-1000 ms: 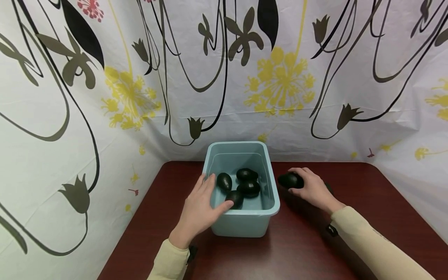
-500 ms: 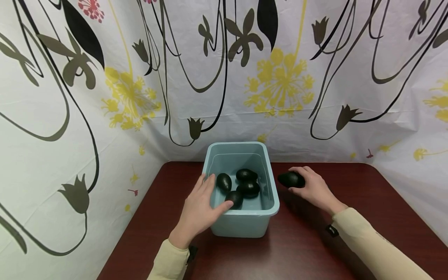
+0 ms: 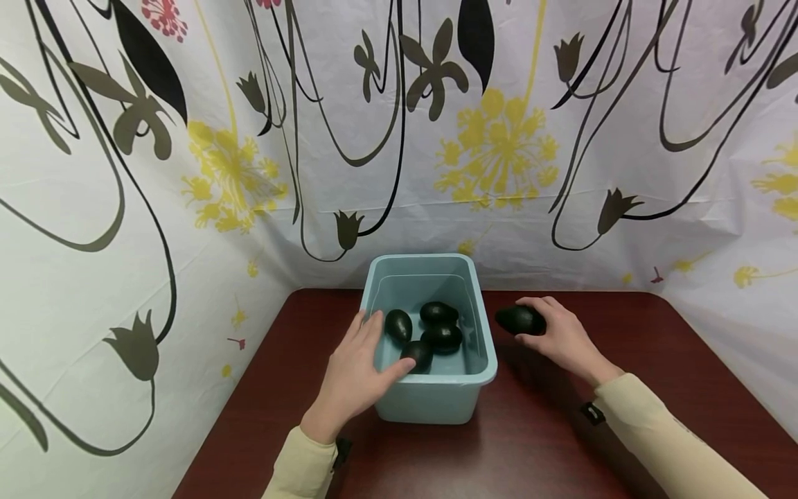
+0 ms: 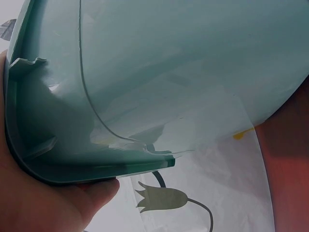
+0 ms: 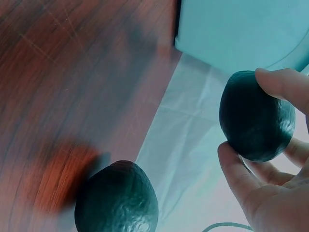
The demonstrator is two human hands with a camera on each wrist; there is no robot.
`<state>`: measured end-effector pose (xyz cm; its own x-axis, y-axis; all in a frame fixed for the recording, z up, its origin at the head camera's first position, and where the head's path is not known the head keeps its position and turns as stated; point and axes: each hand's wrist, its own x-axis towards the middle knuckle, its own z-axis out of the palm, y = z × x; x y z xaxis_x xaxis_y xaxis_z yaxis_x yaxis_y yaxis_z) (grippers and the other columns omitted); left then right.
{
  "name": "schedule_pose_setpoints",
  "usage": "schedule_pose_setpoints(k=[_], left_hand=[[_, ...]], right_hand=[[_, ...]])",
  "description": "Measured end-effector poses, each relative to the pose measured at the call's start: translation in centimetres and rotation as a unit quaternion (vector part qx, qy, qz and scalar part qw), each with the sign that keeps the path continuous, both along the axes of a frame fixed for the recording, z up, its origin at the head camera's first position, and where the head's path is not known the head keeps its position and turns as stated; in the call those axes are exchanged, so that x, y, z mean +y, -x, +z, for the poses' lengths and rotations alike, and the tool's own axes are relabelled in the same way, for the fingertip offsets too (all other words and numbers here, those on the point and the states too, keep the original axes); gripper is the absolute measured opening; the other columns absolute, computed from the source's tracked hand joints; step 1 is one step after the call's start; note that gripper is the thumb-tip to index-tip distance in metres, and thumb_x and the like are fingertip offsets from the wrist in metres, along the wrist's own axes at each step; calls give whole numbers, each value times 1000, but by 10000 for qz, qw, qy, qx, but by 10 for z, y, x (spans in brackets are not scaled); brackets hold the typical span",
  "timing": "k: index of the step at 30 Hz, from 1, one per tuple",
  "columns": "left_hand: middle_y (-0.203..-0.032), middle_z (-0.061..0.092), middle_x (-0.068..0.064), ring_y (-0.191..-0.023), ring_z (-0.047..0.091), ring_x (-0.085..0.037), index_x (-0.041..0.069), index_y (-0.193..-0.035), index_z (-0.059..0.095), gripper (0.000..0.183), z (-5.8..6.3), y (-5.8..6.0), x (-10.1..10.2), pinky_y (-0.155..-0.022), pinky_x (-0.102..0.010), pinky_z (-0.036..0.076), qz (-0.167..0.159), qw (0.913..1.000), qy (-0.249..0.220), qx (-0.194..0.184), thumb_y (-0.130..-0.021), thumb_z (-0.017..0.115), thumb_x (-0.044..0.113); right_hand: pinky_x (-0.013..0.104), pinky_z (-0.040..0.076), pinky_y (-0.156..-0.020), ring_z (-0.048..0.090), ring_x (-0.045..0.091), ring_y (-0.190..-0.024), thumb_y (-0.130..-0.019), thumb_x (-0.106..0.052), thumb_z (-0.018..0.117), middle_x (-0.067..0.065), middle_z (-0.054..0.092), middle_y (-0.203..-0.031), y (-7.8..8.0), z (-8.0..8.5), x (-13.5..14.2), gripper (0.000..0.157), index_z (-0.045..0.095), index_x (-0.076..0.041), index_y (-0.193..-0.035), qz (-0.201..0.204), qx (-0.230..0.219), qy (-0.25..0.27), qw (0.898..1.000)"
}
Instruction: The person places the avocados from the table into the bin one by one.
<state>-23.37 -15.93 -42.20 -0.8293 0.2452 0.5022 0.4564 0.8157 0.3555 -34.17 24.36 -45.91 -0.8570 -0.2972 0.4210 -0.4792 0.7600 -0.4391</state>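
My right hand (image 3: 564,339) holds a dark green avocado (image 3: 521,320) just to the right of a light blue plastic bin (image 3: 430,402). In the right wrist view, thumb and fingers pinch this avocado by its sides, up above the table. A second avocado (image 5: 118,200) lies on the table there; the right hand hides it in the head view. My left hand (image 3: 352,374) rests on the bin's near left corner, fingers lying straight over the left rim and thumb across the front rim. Inside the bin lie several avocados (image 3: 442,337), one partly behind the left thumb.
The bin stands on a dark red-brown wooden table (image 3: 548,443). Behind and to the left hangs a white cloth (image 3: 399,187) with a flower print, close to the table's far edge.
The right hand, still gripping its avocado, has shifted very slightly right. A sliver of dark green behind that hand has gone from sight. The left hand stays put on the bin.
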Motion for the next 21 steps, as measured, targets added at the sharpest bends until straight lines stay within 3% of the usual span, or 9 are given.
schedule_pose_setpoints(k=[21], left_hand=[[-158, 39, -8, -150, 24, -29, 7, -155, 39, 100, 1, -1, 0, -105, -57, 41, 24, 9999, 34, -148, -87, 51, 79]], right_hand=[[47, 50, -76, 59, 25, -97, -81, -28, 87, 4, 57, -123, -13, 6, -1, 66, 58, -22, -139, 21, 289, 242, 9993]])
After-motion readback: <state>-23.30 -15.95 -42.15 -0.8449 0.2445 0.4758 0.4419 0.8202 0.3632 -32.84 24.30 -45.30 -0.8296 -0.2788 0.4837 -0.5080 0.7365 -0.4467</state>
